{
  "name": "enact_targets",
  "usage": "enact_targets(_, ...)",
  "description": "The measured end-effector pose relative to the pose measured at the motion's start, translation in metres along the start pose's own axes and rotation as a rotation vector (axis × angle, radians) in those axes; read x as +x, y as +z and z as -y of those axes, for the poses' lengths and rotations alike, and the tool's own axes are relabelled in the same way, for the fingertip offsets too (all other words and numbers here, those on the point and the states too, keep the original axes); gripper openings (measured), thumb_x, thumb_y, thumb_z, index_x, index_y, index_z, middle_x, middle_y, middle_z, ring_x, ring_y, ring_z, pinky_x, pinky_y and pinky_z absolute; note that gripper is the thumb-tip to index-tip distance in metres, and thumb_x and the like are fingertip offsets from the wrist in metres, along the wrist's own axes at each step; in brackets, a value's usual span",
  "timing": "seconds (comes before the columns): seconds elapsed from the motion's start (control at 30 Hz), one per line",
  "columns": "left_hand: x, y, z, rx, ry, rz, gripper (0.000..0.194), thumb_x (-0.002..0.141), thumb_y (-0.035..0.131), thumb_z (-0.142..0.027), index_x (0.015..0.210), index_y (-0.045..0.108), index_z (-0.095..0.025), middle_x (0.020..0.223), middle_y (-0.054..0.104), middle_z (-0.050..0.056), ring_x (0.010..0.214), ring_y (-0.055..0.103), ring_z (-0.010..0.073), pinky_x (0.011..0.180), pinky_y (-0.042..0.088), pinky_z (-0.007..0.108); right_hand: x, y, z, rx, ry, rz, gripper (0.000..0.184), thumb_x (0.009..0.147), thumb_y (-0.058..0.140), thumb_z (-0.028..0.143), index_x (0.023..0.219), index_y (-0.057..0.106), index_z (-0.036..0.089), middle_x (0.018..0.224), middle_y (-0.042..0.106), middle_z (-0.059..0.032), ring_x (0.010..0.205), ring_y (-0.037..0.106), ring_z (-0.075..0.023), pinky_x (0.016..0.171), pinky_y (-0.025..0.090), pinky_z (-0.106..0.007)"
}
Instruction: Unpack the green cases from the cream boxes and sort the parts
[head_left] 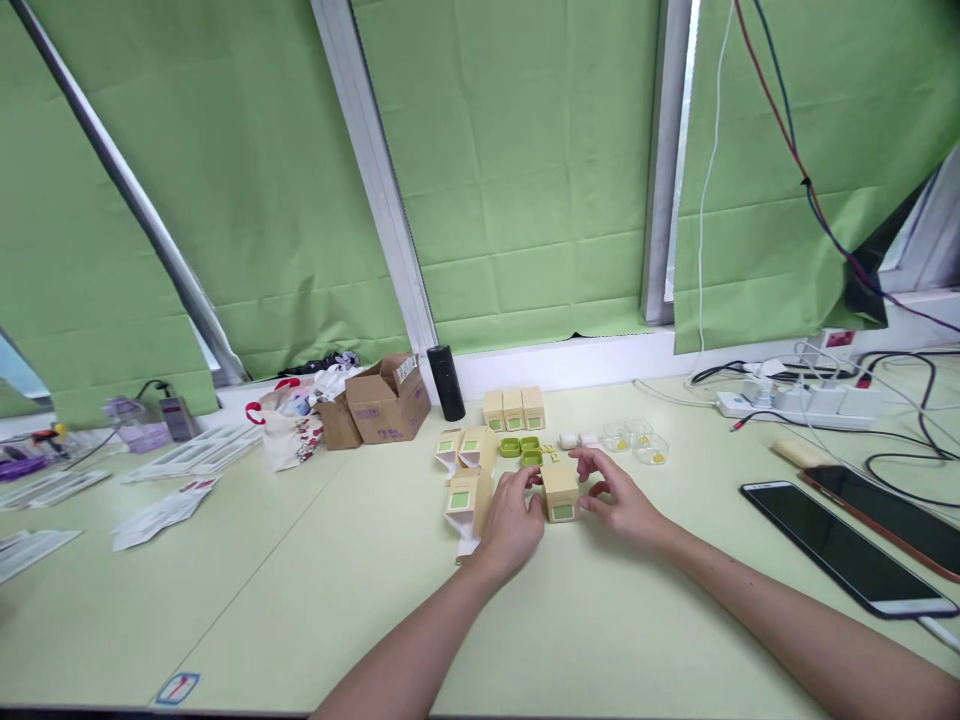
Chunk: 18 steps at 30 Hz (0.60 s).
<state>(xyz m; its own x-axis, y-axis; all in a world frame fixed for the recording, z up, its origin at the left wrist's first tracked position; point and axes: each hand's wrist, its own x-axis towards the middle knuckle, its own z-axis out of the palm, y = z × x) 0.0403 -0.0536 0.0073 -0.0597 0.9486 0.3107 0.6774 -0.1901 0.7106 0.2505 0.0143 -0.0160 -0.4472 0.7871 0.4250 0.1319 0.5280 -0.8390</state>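
A small kraft cardboard box [560, 490] with a green label stands upright on the table between my hands. My left hand [514, 515] presses its curled fingers and thumb against the box's left side. On the other side my right hand [615, 497] has its thumb and bent fingers at the right side, its index finger raised near the top edge. Beside my left wrist lies an open box [461, 497] with white flaps, and two more open boxes [474, 446] lie behind it. Green square trays [530, 457], pinkish-white cases [568, 440] and clear plastic containers [651, 447] sit just beyond.
Three closed boxes [513, 408] stand in a row near the wall. A black cylinder [446, 383], a brown carton [386, 400] and a cloth bag [291, 425] are at the back left. Two phones [844, 545], a power strip [799, 408] and cables occupy the right.
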Motion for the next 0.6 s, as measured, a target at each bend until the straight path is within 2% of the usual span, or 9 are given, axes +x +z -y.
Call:
enact_targets(0.17, 0.001, -0.001, 0.002, 0.059, 0.024, -0.047, 0.03, 0.091, 0.054, -0.011, 0.119, 0.061, -0.021, 0.117, 0.068, 0.009, 0.113, 0.065, 0.0219, 0.103, 0.05, 0.037, 0.002, 0.0, -0.004, -0.039, 0.048, -0.013, 0.045, 0.083, 0.058, 0.024, 0.128, 0.052, 0.026, 0.091, 0.057, -0.0001, 0.084, 0.06, -0.0192, 0.068, 0.05, -0.03)
enact_targets(0.27, 0.001, -0.002, 0.002, 0.099, 0.032, -0.058, 0.019, 0.093, 0.054, -0.014, 0.11, 0.061, -0.021, 0.111, 0.068, 0.008, 0.108, 0.065, 0.0217, 0.097, 0.051, 0.036, 0.004, 0.0, -0.007, -0.073, 0.072, -0.04, 0.041, 0.084, 0.056, 0.026, 0.125, 0.053, 0.025, 0.082, 0.059, 0.0019, 0.077, 0.06, -0.019, 0.064, 0.047, -0.03)
enact_targets(0.43, 0.001, -0.004, -0.003, 0.13, 0.012, -0.072, 0.014, 0.094, 0.053, -0.015, 0.103, 0.061, -0.022, 0.105, 0.069, 0.006, 0.102, 0.066, 0.0209, 0.092, 0.051, 0.035, 0.005, 0.001, -0.01, -0.079, 0.065, -0.077, 0.036, 0.088, 0.055, 0.031, 0.124, 0.054, 0.025, 0.083, 0.063, 0.0005, 0.079, 0.062, -0.0205, 0.063, 0.047, -0.03)
enact_targets(0.6, 0.001, -0.007, -0.009, 0.136, -0.048, -0.039, 0.023, 0.091, 0.053, -0.012, 0.11, 0.058, -0.024, 0.094, 0.071, 0.002, 0.101, 0.067, 0.0219, 0.088, 0.05, 0.034, 0.005, 0.0, -0.007, -0.064, 0.081, -0.076, 0.035, 0.091, 0.053, 0.034, 0.125, 0.052, 0.026, 0.091, 0.071, -0.0029, 0.092, 0.067, -0.0228, 0.073, 0.051, -0.033)
